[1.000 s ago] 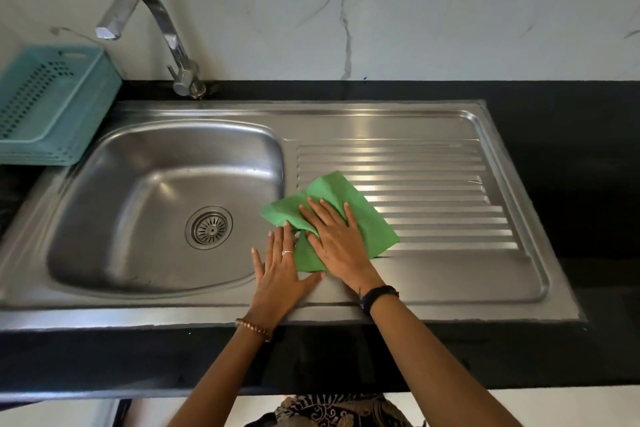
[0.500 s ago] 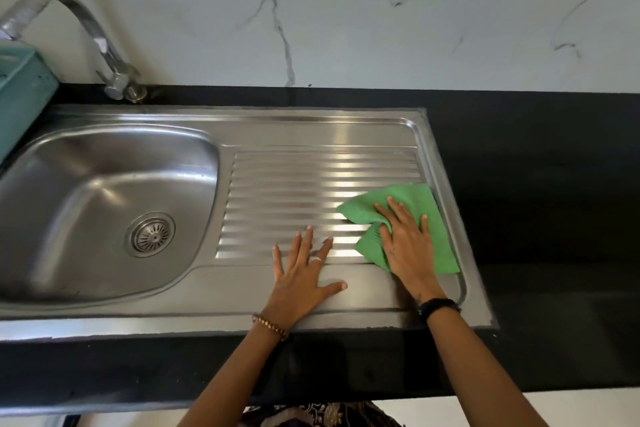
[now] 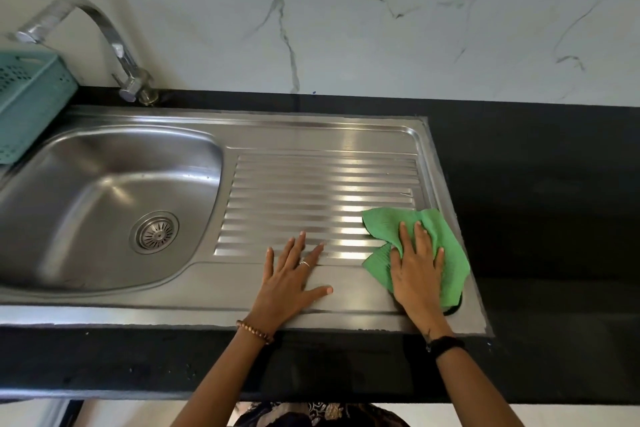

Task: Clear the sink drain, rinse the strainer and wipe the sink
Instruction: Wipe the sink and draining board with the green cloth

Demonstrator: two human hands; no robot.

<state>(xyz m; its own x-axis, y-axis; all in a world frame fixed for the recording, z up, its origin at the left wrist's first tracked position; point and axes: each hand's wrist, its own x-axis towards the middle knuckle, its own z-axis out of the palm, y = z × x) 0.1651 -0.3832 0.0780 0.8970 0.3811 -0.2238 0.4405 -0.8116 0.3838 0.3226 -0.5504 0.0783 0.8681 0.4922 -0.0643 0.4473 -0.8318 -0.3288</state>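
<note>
The green cloth [image 3: 420,246] is crumpled and sits at the right end of the steel sink's [image 3: 311,135] ribbed drainboard, strainer [image 3: 154,232] sitting in the basin drain. Black surface [image 3: 536,201], white marble wall, teal basket [image 3: 31,100] by the tap [image 3: 104,35]. Right hand [image 3: 417,274] is flat, fingers spread, pressing the cloth; left hand [image 3: 291,284] rests flat on the drainboard, holding nothing.
</note>
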